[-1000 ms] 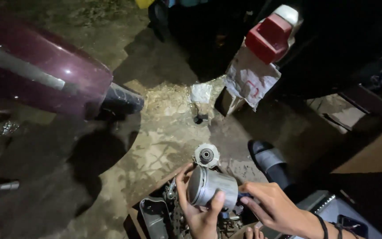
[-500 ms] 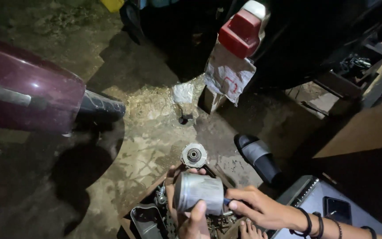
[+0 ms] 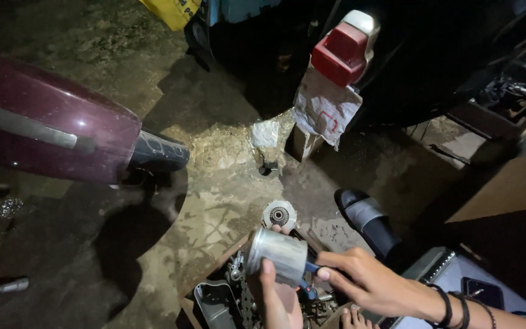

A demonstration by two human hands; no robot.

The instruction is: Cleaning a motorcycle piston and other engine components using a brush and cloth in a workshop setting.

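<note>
Maroon scooter body panel (image 3: 44,125) fills the left over a wet, cracked concrete floor (image 3: 214,183), a red tail light (image 3: 341,45) with a crumpled paper bag (image 3: 324,109) hanging under it sits top centre, and a dark sandal (image 3: 366,222) lies at right. Low centre, the left hand (image 3: 278,298) is clamped around a silver metal cylinder (image 3: 275,253) held above a box of greasy parts (image 3: 226,298), a small round toothed part (image 3: 278,215) just behind it. The right hand (image 3: 366,280) has its fingertips pinched together on a blue-handled tool (image 3: 308,268) at the cylinder's end; the likely risk is the smooth cylinder slipping from the grip if the tool pushes hard, dropping into the box or onto the floor.
</note>
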